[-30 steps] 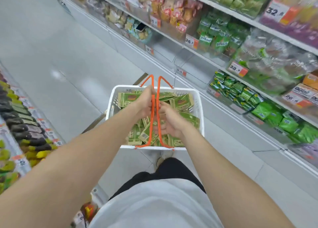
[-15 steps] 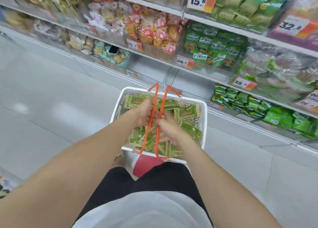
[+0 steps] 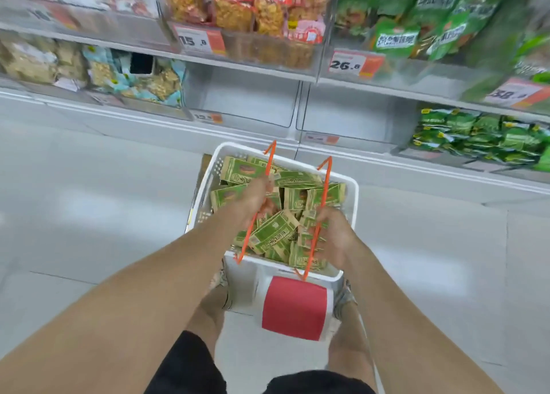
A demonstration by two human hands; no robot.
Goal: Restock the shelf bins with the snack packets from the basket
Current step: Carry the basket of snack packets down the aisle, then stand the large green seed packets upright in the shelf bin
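A white basket (image 3: 351, 197) with a red label panel on its near wall hangs in front of my legs. It is full of green and tan snack packets (image 3: 272, 237). My left hand (image 3: 257, 198) is closed on the left orange handle (image 3: 269, 161). My right hand (image 3: 331, 234) is closed on the right orange handle (image 3: 326, 182). The two handles stand apart. Straight ahead on the lowest shelf are two clear bins with nothing in them, one (image 3: 241, 102) on the left and one (image 3: 348, 116) on the right.
Neighbouring bins hold pale snack bags (image 3: 140, 78) to the left and green packets (image 3: 482, 137) to the right. The shelf above carries orange snack bags (image 3: 253, 9) and green bags (image 3: 416, 18) with price tags. Grey tiled floor (image 3: 89, 203) spreads to the left.
I have turned from the aisle to face the shelf and come closer. The basket has sunk lower, and my hands have pulled the two handles apart.
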